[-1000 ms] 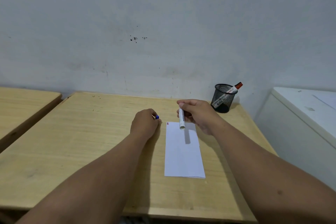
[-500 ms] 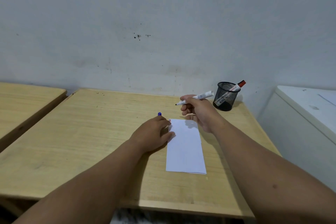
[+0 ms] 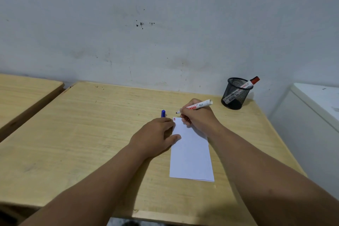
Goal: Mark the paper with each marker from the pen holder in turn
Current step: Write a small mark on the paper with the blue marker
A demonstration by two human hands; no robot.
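paper (image 3: 191,152) lies flat under both my hands. my left hand (image 3: 156,134) presses its near-left edge, fingers also closed round a blue cap (image 3: 163,113). my right hand (image 3: 197,118) grips the uncapped marker (image 3: 197,106), tip just beyond the small marks (image 3: 174,119). i should lower lightly beside them. beyond my right hand, the pen holder (image 3: 235,93) keeps a red-capped marker (image 3: 251,82).

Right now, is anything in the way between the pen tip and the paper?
Nothing visible blocks it. The marker in the right hand has its dark tip just past the top edge of the paper. The left hand presses the paper's left edge, beside that path.
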